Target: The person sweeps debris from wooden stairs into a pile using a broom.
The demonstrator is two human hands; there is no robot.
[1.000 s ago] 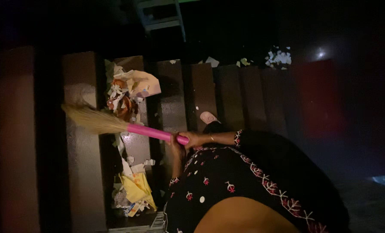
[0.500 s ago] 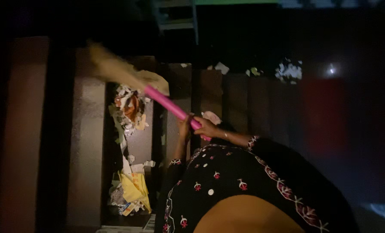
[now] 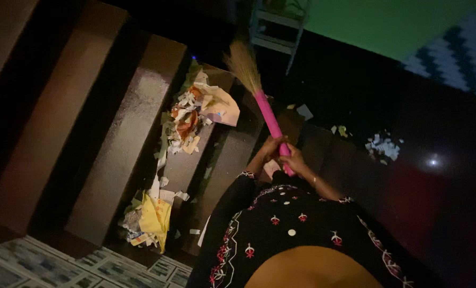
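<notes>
Both hands, left hand (image 3: 270,146) and right hand (image 3: 294,160), clench the pink-handled broom (image 3: 267,114). Bristles point upward beside the paper litter (image 3: 195,114) on the stairs (image 3: 136,122).

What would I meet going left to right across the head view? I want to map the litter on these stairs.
Yellow paper scrap → heap of torn paper → broom held in both hands → small white scraps → light glint on the floor.
</notes>
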